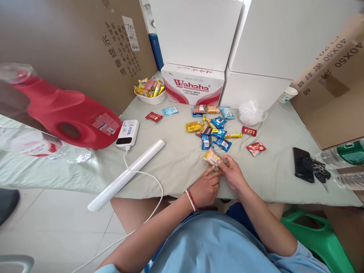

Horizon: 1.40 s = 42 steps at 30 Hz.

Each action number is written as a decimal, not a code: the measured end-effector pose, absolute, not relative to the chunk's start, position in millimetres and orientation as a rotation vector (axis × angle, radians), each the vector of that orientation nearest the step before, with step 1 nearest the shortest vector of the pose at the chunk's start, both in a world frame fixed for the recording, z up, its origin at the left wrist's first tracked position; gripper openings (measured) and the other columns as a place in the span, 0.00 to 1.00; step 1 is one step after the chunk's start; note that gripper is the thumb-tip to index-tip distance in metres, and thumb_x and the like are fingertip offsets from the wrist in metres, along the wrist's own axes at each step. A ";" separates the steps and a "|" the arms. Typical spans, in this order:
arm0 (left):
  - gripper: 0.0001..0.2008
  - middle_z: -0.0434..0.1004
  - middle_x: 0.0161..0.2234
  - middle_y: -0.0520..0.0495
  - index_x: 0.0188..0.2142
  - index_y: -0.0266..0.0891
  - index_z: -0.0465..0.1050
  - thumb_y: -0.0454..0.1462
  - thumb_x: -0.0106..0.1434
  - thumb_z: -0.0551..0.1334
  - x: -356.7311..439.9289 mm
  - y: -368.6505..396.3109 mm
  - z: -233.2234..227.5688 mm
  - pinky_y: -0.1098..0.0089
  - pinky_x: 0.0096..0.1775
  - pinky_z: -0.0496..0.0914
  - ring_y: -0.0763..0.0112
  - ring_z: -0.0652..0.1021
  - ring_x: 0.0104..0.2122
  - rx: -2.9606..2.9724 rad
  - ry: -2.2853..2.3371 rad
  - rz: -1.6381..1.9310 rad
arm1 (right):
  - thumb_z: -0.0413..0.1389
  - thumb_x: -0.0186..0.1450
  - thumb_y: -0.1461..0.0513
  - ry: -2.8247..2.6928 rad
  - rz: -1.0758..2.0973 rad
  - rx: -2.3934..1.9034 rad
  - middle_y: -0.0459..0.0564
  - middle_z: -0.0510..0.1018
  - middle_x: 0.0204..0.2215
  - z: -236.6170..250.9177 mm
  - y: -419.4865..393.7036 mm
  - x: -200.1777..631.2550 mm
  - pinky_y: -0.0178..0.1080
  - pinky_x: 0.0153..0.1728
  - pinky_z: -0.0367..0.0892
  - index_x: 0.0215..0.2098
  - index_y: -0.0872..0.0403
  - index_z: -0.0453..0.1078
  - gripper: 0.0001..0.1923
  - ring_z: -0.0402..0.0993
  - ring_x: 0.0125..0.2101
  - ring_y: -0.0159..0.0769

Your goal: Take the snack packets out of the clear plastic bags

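Near the table's front edge, a small yellow wrapped snack packet point(211, 156) is between my hands. My right hand point(233, 175) pinches its right side with thumb and fingers. My left hand point(205, 187), with a bead bracelet and a red cord at the wrist, has its fingertips closed at the packet's lower edge; part of the grip is hidden. Just beyond lies a loose heap of wrapped snacks: blue packets point(223, 144), a yellow packet point(194, 126) and several others. Red packets point(256, 148) lie to the right, and another red packet point(154, 116) to the left.
A white bowl point(152, 99) of snacks stands beside the Wahaha carton point(193, 85). To the left are a red jug point(74, 113), a power bank point(127, 132) with cable, and a white tube point(127, 174). A crumpled plastic bag point(251, 113), black phone point(303, 163) and keys point(321, 170) lie right.
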<state>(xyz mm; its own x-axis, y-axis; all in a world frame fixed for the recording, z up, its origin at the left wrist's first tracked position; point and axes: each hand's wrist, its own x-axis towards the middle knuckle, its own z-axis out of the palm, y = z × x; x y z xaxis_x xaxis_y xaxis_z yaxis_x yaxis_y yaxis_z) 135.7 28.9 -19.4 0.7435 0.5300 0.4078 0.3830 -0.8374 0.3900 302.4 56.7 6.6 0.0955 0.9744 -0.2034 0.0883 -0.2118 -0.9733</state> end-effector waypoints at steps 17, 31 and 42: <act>0.23 0.70 0.61 0.32 0.59 0.35 0.70 0.31 0.63 0.58 -59.1 375.8 41.5 0.51 0.57 0.65 0.47 0.71 0.60 1.752 2.496 0.594 | 0.56 0.62 0.36 -1.142 0.491 -1.974 0.58 0.81 0.42 -27.4 80.0 370.2 0.54 0.43 0.68 0.58 0.54 0.72 0.38 0.76 0.40 0.55; 0.16 0.78 0.50 0.38 0.52 0.38 0.72 0.38 0.66 0.59 -51.9 370.0 14.3 0.61 0.49 0.71 0.56 0.79 0.48 1.824 2.451 0.394 | 0.58 0.63 0.40 -1.151 0.608 -1.839 0.55 0.82 0.43 -28.1 90.4 370.0 0.46 0.42 0.70 0.55 0.54 0.71 0.33 0.76 0.41 0.48; 0.12 0.79 0.52 0.33 0.46 0.39 0.78 0.34 0.66 0.58 -5.2 277.9 25.5 0.56 0.52 0.70 0.49 0.78 0.53 1.797 2.334 0.388 | 0.56 0.64 0.40 -1.180 0.656 -1.700 0.56 0.82 0.41 -37.1 97.4 371.4 0.44 0.39 0.70 0.55 0.54 0.70 0.32 0.77 0.39 0.46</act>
